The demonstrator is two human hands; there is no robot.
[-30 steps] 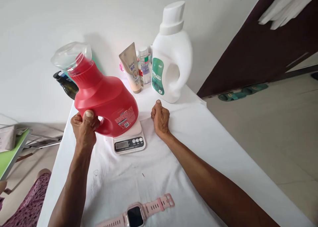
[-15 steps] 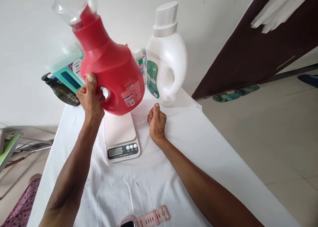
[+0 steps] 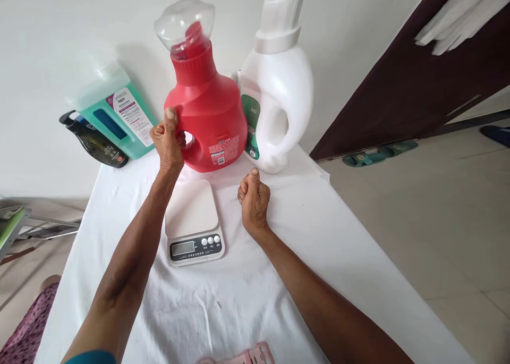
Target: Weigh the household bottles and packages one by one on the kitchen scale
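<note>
My left hand is wrapped round the handle of a red detergent jug, which stands upright with a clear plastic cap over its red spout. The jug's base is just behind a white kitchen scale; whether it rests on the table I cannot tell. Right of it, close against its side, is a white detergent jug with a green label. Held as a fist with the thumb up, my right hand is over the cloth in front of the white jug, with nothing visible in it.
A green liquid bottle and a black pump bottle lean at the back left by the wall. A pink watch strap lies at the front edge of view. White cloth covers the table. Green slippers lie on the floor.
The red jug in my left hand has moved right and lower, from above the scale to behind it, and is more upright. My right hand stays a fist in nearly the same place.
</note>
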